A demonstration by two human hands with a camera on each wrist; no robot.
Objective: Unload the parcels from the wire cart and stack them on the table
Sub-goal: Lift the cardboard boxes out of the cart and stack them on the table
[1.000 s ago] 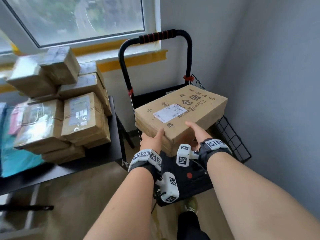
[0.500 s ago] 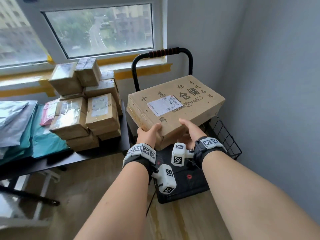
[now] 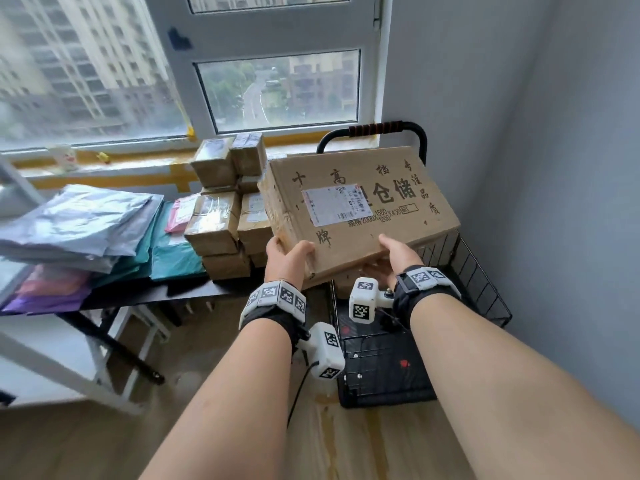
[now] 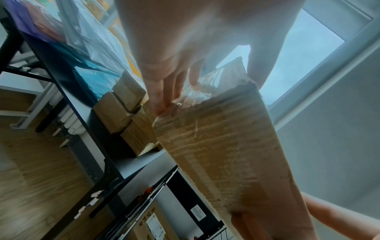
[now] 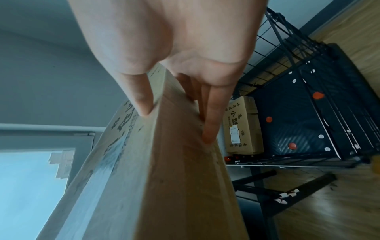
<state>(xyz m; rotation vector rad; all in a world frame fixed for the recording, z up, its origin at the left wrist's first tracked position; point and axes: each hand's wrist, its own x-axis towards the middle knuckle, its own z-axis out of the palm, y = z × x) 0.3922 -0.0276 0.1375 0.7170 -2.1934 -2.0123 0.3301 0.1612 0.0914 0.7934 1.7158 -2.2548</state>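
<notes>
Since a second ago we raise the box [image 3: 360, 209] above the cart [image 3: 481, 289], toward the table [image 3: 194, 292]. Our left hand [image 3: 287, 258] and right hand [image 3: 398, 252] clasp its near edge, thumbs on top, fingers beneath to bear its weight.

— What sort of place am I looking at?

— I'm seeing a small parcel-sorting room high in a building: taped cartons [image 3: 221, 216] and poly mailers [image 3: 79, 220] are piling on a black worktop [image 3: 194, 294], a wire cart [image 3: 481, 278] is standing in the corner, and towers are showing through the window [image 3: 277, 88].
</notes>
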